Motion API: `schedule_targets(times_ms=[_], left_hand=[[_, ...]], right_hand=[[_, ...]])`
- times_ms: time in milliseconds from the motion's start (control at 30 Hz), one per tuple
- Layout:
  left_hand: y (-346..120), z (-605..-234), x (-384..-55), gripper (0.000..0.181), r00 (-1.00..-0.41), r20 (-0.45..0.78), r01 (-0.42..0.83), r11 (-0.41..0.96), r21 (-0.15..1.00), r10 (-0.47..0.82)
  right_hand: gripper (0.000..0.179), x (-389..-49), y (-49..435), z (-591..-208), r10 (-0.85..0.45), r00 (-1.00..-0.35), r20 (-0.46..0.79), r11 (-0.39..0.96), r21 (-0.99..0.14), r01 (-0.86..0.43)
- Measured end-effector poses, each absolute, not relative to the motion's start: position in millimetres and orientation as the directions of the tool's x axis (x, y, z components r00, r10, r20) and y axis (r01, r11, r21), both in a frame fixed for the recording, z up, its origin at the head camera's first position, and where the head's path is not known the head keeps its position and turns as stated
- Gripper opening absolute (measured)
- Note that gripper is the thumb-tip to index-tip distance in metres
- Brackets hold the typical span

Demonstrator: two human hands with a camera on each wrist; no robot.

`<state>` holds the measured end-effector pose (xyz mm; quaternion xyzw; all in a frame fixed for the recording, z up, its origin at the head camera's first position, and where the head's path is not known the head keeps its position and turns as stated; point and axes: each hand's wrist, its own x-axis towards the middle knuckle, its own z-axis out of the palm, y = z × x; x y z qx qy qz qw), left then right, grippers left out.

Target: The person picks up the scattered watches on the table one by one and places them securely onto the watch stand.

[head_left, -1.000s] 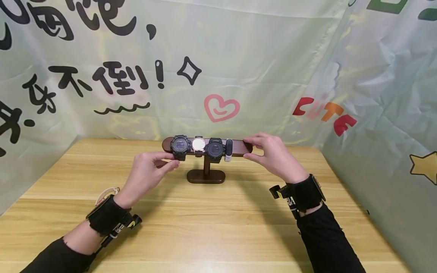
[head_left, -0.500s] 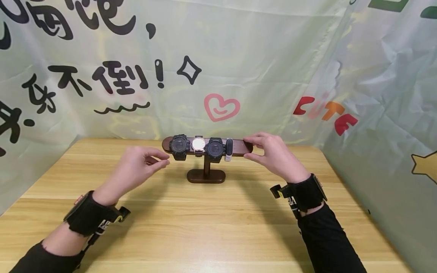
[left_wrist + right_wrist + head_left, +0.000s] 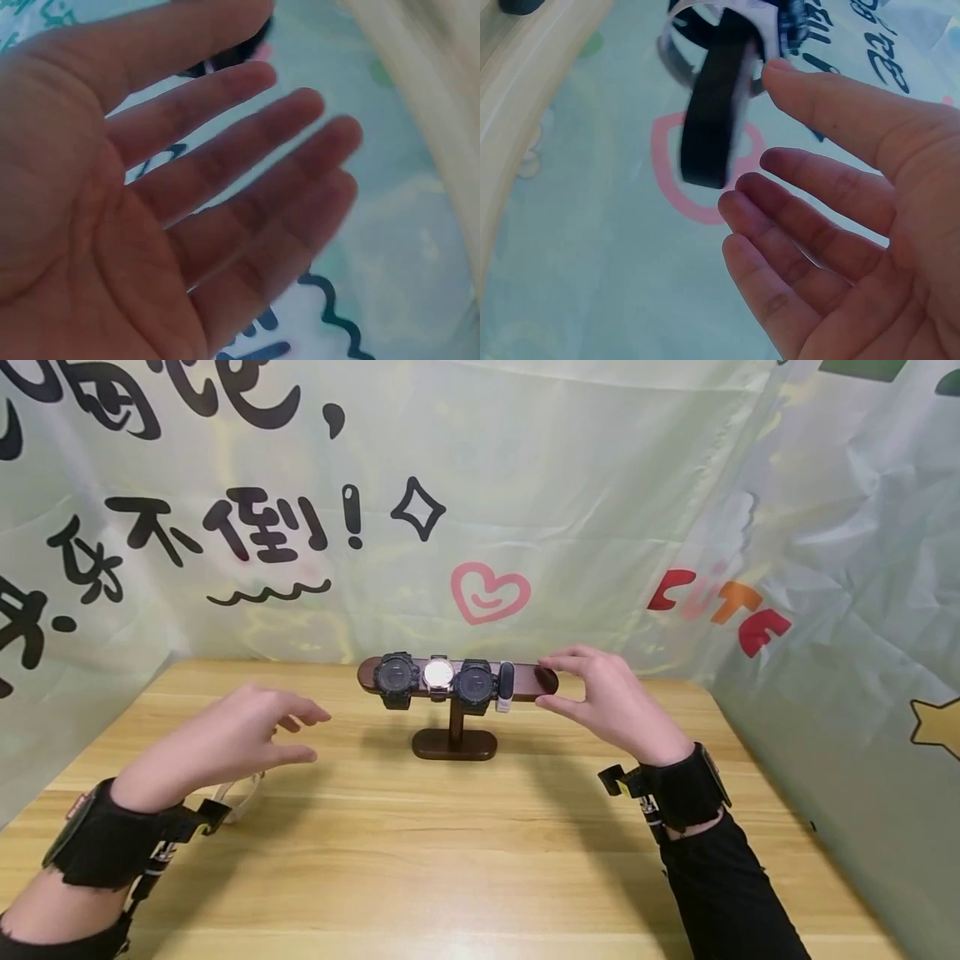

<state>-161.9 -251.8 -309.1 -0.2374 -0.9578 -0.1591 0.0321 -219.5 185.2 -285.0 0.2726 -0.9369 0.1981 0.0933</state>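
A dark brown watch stand [image 3: 455, 744] stands on the table, its long bar carrying several watches. From left to right sit a black chunky watch [image 3: 395, 675], a watch with a pale round dial [image 3: 438, 675], another black watch [image 3: 475, 683] and a smart band [image 3: 506, 683] with a light strap. My left hand [image 3: 232, 735] hovers left of the stand, fingers loosely spread and holding nothing. My right hand [image 3: 611, 706] is at the bar's right end; in the right wrist view its relaxed fingers lie beside the bar [image 3: 712, 120], and contact is unclear.
A pale strap-like loop [image 3: 243, 795] lies on the wooden table [image 3: 480, 852], partly hidden behind my left wrist. A printed cloth [image 3: 615, 485] closes off the back and sides.
My left hand has let go of the left black watch and moved left, its fingers spreading. The right hand stays at the bar's end. The stand stays put.
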Motion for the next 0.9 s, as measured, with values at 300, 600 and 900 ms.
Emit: schedule_targets(times_ms=[300,600,900], left_hand=[[-284,-332,-163,0.067,-0.922,-0.033,0.378,0.915,0.141,0.386],[-304,-345,-159,0.093,-0.935,-0.2,0.272,0.954,0.125,0.293],[-307,-351,-161,0.076,-0.926,-0.235,0.271,0.953,0.132,0.296]], right_hand=[[0.053,-200,177,-274,-0.526,-0.79,0.316,0.743,-0.281,-0.607],[0.054,-176,167,-264,-0.592,-0.75,0.293,0.713,-0.244,-0.658],[0.049,-159,156,-264,-0.682,-0.692,0.235,0.655,-0.224,-0.722]])
